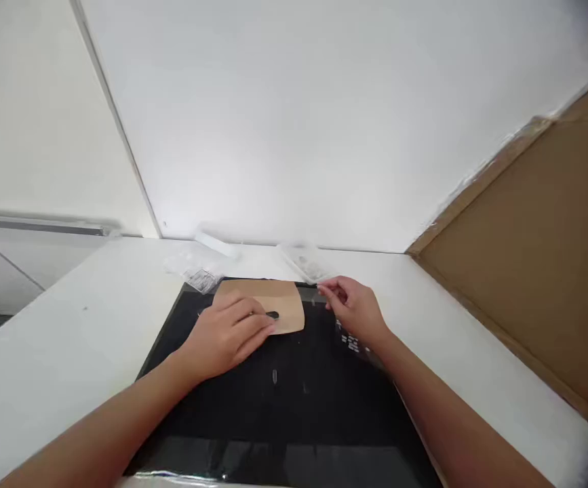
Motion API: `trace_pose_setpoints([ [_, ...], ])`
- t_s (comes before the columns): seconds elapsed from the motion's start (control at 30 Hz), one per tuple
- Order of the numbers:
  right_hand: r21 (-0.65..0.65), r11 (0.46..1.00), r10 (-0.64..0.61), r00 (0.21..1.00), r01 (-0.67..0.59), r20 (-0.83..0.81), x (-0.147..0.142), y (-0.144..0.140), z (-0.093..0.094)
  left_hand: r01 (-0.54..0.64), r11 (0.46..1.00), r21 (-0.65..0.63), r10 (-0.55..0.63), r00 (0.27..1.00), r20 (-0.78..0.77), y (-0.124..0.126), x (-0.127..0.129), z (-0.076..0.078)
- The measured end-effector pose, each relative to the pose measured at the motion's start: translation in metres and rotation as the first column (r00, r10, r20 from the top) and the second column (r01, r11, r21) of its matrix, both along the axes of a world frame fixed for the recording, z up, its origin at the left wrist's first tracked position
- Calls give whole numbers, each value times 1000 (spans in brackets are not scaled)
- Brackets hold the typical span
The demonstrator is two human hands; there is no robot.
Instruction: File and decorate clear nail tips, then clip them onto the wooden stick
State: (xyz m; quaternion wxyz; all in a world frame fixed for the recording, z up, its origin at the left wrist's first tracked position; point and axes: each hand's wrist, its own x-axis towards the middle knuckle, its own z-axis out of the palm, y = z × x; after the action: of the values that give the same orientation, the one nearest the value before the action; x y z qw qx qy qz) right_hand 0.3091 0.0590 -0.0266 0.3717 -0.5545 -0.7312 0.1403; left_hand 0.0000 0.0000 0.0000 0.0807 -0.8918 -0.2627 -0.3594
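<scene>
A tan cardboard-like piece (278, 301) lies at the far end of a black mat (273, 400) on the white table. My left hand (227, 335) rests flat on the tan piece, fingers close to a small dark item (272, 315) on it. Just right of the piece, my right hand (355, 308) hovers with thumb and fingertips pinched together; whether something tiny is held between them is too small to tell. Small white parts (349, 341) lie on the mat under my right wrist.
Clear plastic bags (197, 268) and a clear tray (306, 264) with small parts lie behind the mat by the white wall. A large brown cardboard sheet (542, 264) leans at the right. The table edge runs along the left.
</scene>
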Motion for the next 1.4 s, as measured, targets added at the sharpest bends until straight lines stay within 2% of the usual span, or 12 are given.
trace_pose_setpoints([
  [0.1, -7, 1000, 13, 1000, -13, -24, -1, -2, 1, -149, 989, 8, 149, 986, -74, 10, -7, 1],
  [0.17, -9, 1000, 20, 999, -20, -28, -2, -3, 2, -209, 978, -24, 203, 968, -145, 14, -11, 0],
  [0.23, -9, 1000, 30, 999, -30, -22, -3, -5, 4, -254, 964, -80, 233, 950, -209, 15, -13, -2],
  [0.33, 2, 996, 89, 996, -89, 9, -6, -9, 6, -273, 947, -167, 216, 931, -293, 13, -11, -5],
  [0.47, 23, 977, 212, 975, -213, 62, -9, -15, 7, -276, 939, -204, 200, 924, -327, 8, -6, -6],
  [0.7, 96, 933, 341, 937, -347, 76, -26, -30, 10, -225, 937, -266, 141, 942, -303, 7, -5, -5],
  [0.87, 49, 893, 438, 888, -448, 139, -45, -43, 13, -235, 928, -289, 152, 947, -283, 5, -9, 1],
  [1.0, 18, 885, 453, 869, -465, 201, -51, -46, 12, -151, 950, -274, 62, 950, -307, 7, -14, 4],
  [1.2, -58, 890, 455, 870, -453, 190, -45, -45, 17, -54, 958, -282, -52, 932, -358, 11, -21, 2],
  [1.4, -100, 890, 455, 863, -444, 220, -43, -47, 23, -57, 951, -304, -61, 929, -365, 14, -23, 0],
])
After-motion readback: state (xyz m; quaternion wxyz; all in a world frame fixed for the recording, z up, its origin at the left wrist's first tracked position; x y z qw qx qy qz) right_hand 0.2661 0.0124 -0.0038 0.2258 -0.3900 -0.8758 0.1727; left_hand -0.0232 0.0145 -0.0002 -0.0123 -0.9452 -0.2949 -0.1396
